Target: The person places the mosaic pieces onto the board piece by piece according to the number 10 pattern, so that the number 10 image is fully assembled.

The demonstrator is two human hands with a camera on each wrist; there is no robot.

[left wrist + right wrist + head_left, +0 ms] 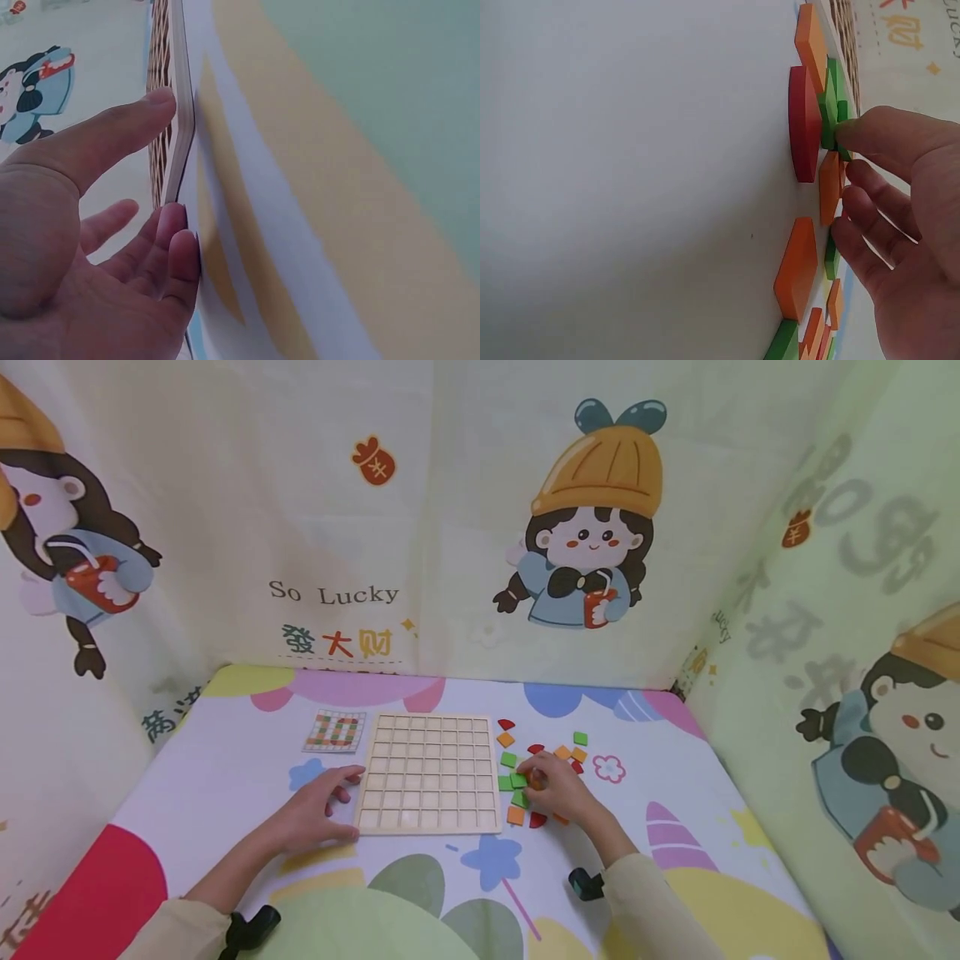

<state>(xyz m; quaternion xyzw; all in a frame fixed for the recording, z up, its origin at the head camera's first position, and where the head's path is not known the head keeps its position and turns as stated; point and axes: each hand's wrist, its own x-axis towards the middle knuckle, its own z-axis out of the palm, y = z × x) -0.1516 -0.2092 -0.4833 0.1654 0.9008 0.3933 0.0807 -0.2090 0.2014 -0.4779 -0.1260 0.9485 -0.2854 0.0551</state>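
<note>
A wooden grid board [430, 774] with square compartments lies flat on the table. My left hand [318, 806] is at its left side, thumb by the near corner and fingertips right at the edge; in the left wrist view the thumb [161, 105] overlaps the board's rim [182, 112]. To the right of the board, my right hand [558, 785] reaches into loose coloured tiles. Its thumb and index finger pinch a green square tile [517, 781], which overlaps other green tiles. In the right wrist view the thumb [877, 139] covers part of the green tiles [829, 112].
Around the right hand lie several orange squares [515, 816], red quarter-round tiles [537, 820] and green tiles [581, 738]. A small pattern card [334, 731] showing "10" lies beyond the left hand. Printed cloth walls [450, 527] enclose the patterned table [420, 927].
</note>
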